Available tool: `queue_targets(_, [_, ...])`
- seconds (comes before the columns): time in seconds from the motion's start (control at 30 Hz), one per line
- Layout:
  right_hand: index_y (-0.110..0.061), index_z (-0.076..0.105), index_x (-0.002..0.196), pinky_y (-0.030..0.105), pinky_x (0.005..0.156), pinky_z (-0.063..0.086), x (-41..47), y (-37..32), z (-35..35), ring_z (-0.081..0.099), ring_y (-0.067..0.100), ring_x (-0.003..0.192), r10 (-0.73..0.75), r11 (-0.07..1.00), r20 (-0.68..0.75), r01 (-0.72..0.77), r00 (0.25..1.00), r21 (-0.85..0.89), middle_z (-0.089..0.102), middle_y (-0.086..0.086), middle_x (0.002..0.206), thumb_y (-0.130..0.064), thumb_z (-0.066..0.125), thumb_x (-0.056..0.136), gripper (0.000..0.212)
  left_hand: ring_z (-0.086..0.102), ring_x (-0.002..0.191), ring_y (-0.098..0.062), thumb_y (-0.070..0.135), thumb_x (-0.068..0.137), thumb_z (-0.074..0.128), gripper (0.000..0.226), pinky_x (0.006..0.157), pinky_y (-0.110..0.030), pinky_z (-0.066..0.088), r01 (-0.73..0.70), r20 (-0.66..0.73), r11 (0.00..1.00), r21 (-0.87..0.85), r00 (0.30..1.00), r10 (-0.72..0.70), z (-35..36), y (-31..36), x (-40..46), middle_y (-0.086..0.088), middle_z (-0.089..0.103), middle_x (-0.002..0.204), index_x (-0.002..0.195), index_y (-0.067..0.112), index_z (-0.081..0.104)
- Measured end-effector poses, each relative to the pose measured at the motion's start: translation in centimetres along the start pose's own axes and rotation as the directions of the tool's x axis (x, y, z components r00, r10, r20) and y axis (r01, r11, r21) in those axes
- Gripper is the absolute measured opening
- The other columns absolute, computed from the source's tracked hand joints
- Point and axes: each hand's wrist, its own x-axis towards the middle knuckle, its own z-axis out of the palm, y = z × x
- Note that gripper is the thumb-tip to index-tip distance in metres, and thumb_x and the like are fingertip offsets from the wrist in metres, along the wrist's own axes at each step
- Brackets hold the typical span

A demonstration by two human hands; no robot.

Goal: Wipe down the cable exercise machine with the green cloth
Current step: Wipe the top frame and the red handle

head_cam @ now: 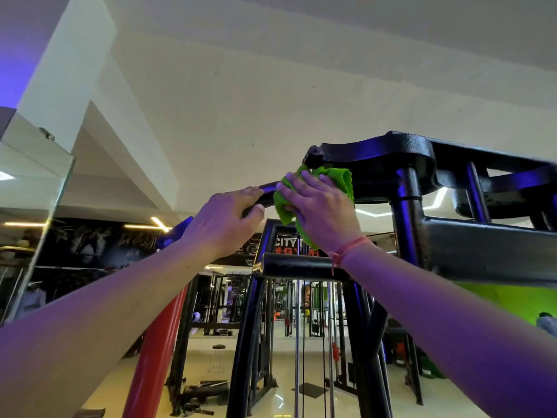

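Note:
The black frame of the cable machine point(470, 248) fills the right and centre, seen from below with both my arms raised. A curved black handle bar point(266, 191) juts left from its top bracket point(376, 158). My left hand point(223, 221) is wrapped around that bar. Just to its right, my right hand point(319, 212) presses the bunched green cloth point(340, 176) against the bar where it meets the bracket. Part of the cloth hangs down below my palm. A pink thread band circles my right wrist.
A red upright post point(153, 357) rises at the lower left. Steel guide rods and cables point(313, 342) hang in the middle of the frame. A mirror panel point(33, 206) stands at the left. Other gym machines and a glossy floor lie beyond.

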Motion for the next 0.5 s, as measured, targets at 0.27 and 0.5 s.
queue_targets(0.27, [-0.024, 0.066, 0.134, 0.051, 0.115, 0.037, -1.1, -3.3, 1.5, 0.053, 0.031, 0.136, 0.303, 0.953, -0.141, -0.297, 0.942, 0.067, 0.061, 0.002, 0.142, -0.021, 0.076, 0.090, 0.046, 0.063, 0.072, -0.011, 0.033, 0.101, 0.048, 0.050, 0.066, -0.028, 0.053, 0.077, 0.073, 0.988, 0.132, 0.994, -0.087, -2.0, -2.0, -2.1, 0.001, 0.066, 0.098, 0.151, 0.031, 0.041])
queue_targets(0.5, [-0.031, 0.051, 0.147, 0.049, 0.118, 0.032, 2.1, -4.1, 2.0, 0.052, 0.024, 0.137, 0.113, 0.989, 0.045, -0.117, 0.993, 0.091, 0.062, -0.003, 0.141, -0.024, 0.065, 0.096, 0.053, 0.066, 0.089, -0.011, 0.033, 0.098, 0.052, 0.054, 0.082, -0.032, 0.058, 0.084, 0.151, 0.969, 0.233, 0.981, -0.121, -3.4, -4.5, -3.8, -0.001, 0.065, 0.123, 0.151, 0.031, 0.039])
